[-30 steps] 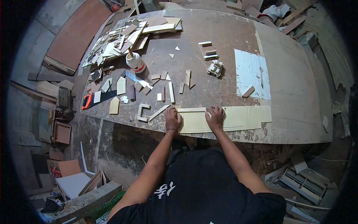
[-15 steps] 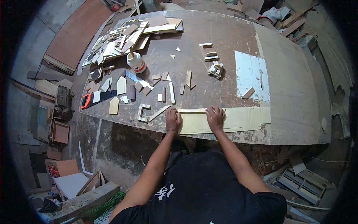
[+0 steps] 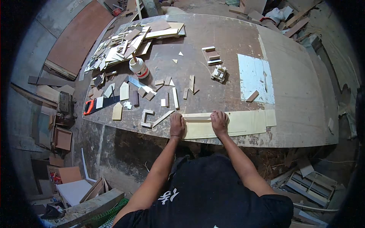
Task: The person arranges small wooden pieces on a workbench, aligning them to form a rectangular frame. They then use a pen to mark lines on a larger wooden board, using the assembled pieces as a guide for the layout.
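Note:
A narrow pale wooden strip [image 3: 197, 116] lies along the far edge of a thin plywood sheet [image 3: 243, 121] at the table's near edge. My left hand [image 3: 177, 124] is closed on the strip's left end. My right hand [image 3: 219, 122] grips the other end, its fingers bent over the far side. Just left of my left hand is a loose slat [image 3: 163, 118], set at an angle. Beyond that rests a small U-shaped wooden frame [image 3: 143, 119]. My palms hide the undersides of both grips.
A white glue bottle [image 3: 139, 68] with a stick in it stands among small wood blocks. Left of it lies an orange-handled saw [image 3: 89, 107]. Scrap wood [image 3: 125, 43] is heaped at the far left. A small block assembly [image 3: 219, 73] and a white panel [image 3: 256, 78] sit farther right.
The strip has tipped a little between my hands, so that a broader side of it shows. Both hands keep their hold and have barely moved.

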Demonstrator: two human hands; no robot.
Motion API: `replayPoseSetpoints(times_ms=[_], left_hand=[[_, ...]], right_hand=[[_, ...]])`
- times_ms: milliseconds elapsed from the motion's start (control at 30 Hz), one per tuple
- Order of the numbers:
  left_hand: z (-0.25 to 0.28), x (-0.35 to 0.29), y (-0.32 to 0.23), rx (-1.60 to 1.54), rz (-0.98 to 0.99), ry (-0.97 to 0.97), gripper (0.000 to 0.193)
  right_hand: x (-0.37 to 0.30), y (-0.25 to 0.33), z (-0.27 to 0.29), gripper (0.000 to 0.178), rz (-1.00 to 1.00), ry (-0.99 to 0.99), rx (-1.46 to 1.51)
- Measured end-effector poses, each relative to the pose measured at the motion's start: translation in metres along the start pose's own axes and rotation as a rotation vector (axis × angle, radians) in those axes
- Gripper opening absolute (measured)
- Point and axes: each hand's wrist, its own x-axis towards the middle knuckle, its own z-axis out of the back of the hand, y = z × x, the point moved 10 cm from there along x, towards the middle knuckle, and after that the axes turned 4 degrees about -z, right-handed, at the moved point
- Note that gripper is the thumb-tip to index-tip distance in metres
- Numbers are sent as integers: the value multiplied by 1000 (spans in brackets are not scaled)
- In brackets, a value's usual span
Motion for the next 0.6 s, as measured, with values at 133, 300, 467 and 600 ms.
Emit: replayPoseSetpoints(times_ms=[133, 300, 467, 600], left_hand=[[2, 1, 2, 4, 43, -24, 12], [6, 4, -1, 62, 83, -37, 16], [3, 1, 8, 58, 128, -27, 20], [3, 3, 7, 54, 114, -6, 31]], right_hand=[[-1, 4, 1, 17, 10, 13, -50], [-2, 10, 5, 24, -17, 31, -82], [-3, 21, 12, 33, 28, 68, -75], [-3, 15, 8, 34, 13, 71, -57]])
